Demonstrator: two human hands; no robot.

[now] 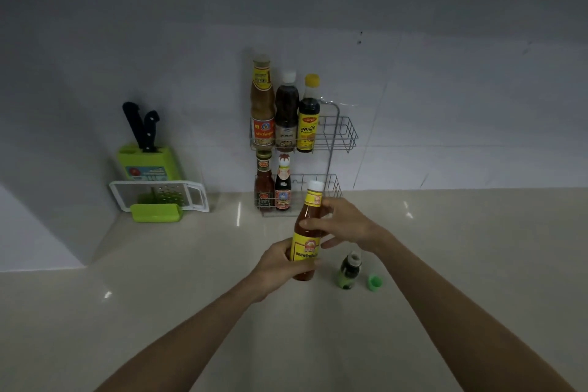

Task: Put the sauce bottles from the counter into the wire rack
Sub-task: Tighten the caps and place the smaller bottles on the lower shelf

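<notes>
A red chili sauce bottle [308, 226] with a yellow label and white cap is held above the counter, just in front of the wire rack [345, 134]. My left hand [280, 266] grips its lower body. My right hand [345, 224] wraps its shoulder and neck. The rack's upper shelf holds three bottles [286, 111] at its left side. Two smaller bottles [273, 184] stand on the lower shelf's left. A small green bottle [349, 270] stands uncapped on the counter, with its green cap [375, 282] lying beside it.
A green knife block [148, 159] with two black-handled knives stands at the back left. A white and green grater [159, 196] leans in front of it. The beige counter [159, 280] meets a tiled wall behind the rack.
</notes>
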